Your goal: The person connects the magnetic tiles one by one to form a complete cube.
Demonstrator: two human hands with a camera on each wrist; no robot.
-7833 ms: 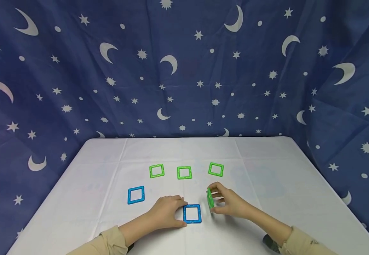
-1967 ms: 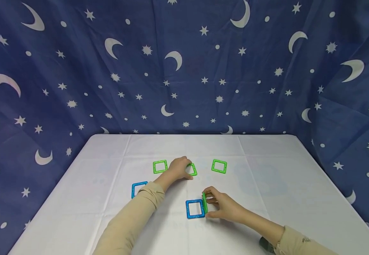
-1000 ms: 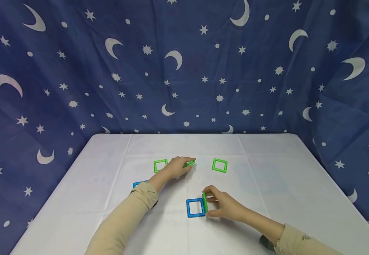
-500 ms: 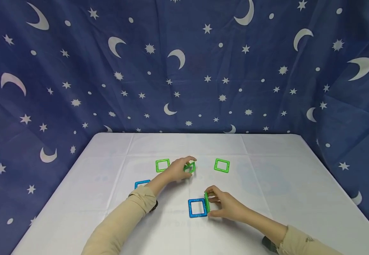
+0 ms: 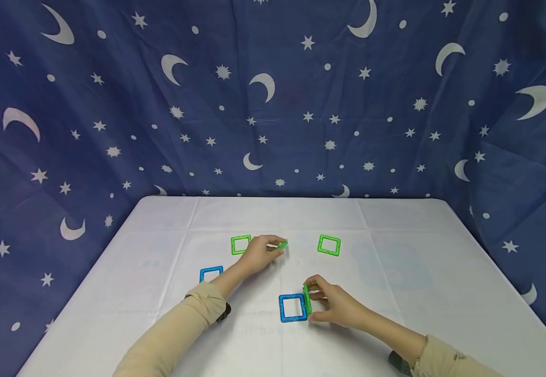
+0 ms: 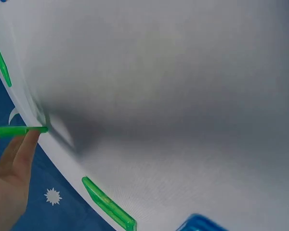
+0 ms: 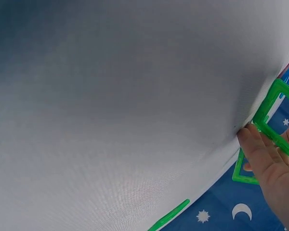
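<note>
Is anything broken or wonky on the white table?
Nothing looks broken or spilled. A green square stands on edge beside a flat blue square, which looks odd, but the right hand holds it.

Head view looks forward and down; closer wrist views share its table (image 5: 244,340).

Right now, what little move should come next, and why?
I'd probably have the left grip bring its green square toward the near blue square: the right grip holds an upright green square along the near blue square's right side, while that blue one's other three sides look bare.
</note>
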